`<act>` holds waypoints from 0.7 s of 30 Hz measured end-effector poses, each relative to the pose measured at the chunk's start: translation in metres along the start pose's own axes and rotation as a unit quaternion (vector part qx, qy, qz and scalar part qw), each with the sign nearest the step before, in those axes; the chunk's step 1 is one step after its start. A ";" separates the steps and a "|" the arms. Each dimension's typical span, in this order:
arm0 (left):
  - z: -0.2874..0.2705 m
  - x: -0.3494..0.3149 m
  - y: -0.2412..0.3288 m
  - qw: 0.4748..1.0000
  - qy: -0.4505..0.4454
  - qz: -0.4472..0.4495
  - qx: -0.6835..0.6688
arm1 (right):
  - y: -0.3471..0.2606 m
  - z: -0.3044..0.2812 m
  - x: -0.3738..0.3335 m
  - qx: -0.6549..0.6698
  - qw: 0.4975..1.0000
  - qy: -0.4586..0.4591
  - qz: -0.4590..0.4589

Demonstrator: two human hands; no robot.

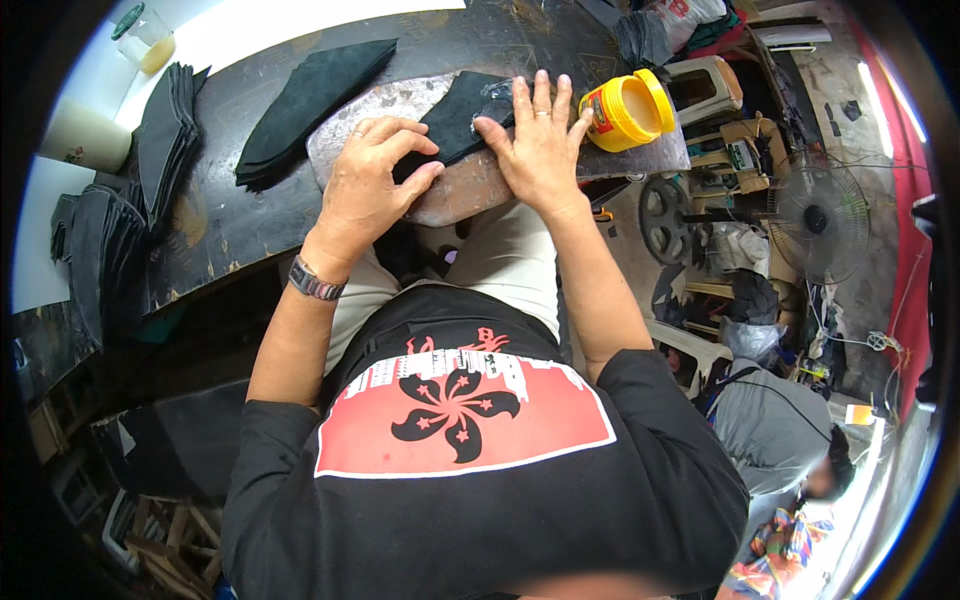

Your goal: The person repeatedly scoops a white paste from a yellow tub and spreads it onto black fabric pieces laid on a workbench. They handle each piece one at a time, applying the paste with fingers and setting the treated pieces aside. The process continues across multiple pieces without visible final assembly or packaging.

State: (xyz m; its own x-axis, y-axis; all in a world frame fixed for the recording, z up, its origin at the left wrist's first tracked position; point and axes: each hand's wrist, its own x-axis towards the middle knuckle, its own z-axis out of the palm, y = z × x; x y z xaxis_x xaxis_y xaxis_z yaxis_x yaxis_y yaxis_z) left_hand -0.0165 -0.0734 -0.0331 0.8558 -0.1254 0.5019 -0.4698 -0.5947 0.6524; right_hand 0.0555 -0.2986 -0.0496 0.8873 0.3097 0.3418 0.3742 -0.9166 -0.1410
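Note:
A dark leather-like piece [458, 118] lies on a worn, stained board [440, 208] at the table's near edge. Its right part carries a whitish, shiny smear. My left hand [375, 170] is curled at the piece's near left edge, thumb and forefinger pinching about it. My right hand [540, 150] rests flat with fingers spread, its thumb and fingertips over the smeared end. Just right of that hand stands an open yellow tub [628, 112] of pale paste, its yellow lid [657, 98] against its side.
Stacked dark cut pieces [310, 110] lie left of the board. More dark bundles [165, 140] hang over a ledge at far left, near a glass jar [145, 42]. A standing fan [818, 222] and cluttered shelves are on the right. Another person [775, 420] sits at lower right.

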 end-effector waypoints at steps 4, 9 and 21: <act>-0.002 0.000 -0.001 1.000 -0.002 0.014 0.005 | -0.015 -0.011 -0.006 0.025 0.993 -0.072 -0.087; -0.006 -0.004 -0.001 1.000 -0.007 0.013 -0.017 | 0.007 -0.021 0.012 -0.111 0.991 -0.070 -0.012; -0.006 -0.014 0.006 1.000 0.019 -0.008 -0.012 | 0.004 -0.003 0.030 -0.017 0.981 -0.091 -0.172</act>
State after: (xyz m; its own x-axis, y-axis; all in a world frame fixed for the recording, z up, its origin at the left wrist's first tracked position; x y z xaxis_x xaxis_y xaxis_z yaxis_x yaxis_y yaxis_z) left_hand -0.0323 -0.0707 -0.0326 0.8546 -0.0846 0.5124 -0.4612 -0.5771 0.6740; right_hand 0.0828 -0.2937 -0.0374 0.7447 0.6394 0.1913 0.6536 -0.7567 -0.0151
